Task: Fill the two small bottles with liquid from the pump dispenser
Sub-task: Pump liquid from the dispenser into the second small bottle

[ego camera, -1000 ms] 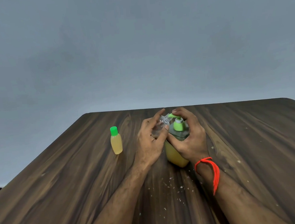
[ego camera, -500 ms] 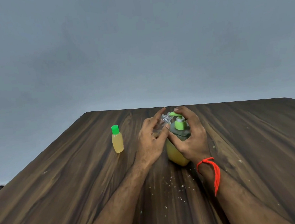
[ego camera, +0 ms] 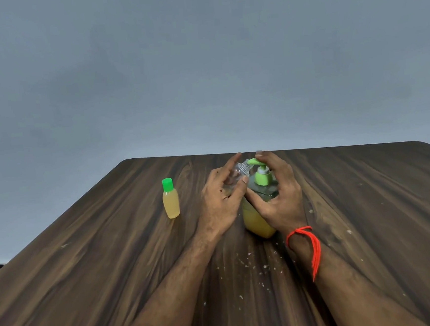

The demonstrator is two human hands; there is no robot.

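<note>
Wood-grain table (ego camera: 114, 273), dark brown laminate, white specks near the front centre.

Item 1: pump dispenser (ego camera: 261, 221), clear body, yellow liquid in lower half, green pump head w/ spout pointing left. Stands upright at table centre. No label or writing legible.

Item 2: open small bottle (ego camera: 238, 172), clear plastic, uncapped, tilted w/ threaded neck up against the spout tip. Little or no liquid visible in the part that shows; lower part hidden behind fingers.

Item 3: capped small bottle (ego camera: 170, 199), green cap, yellow fill nearly to the shoulder, upright, well left of dispenser, apart from both hands. No label.

Left hand (ego camera: 222, 201): fingers and thumb curled round the open small bottle, holding it at the spout.

Right hand (ego camera: 281, 198): wrapped around dispenser, thumb on near shoulder, fingertips over the pump head. Red thread band (ego camera: 310, 248) on that wrist.

Vs 1 s ago: grips unchanged, both hands same place; pump head and bottle neck same relation. Slight shift of whole view only.
</note>
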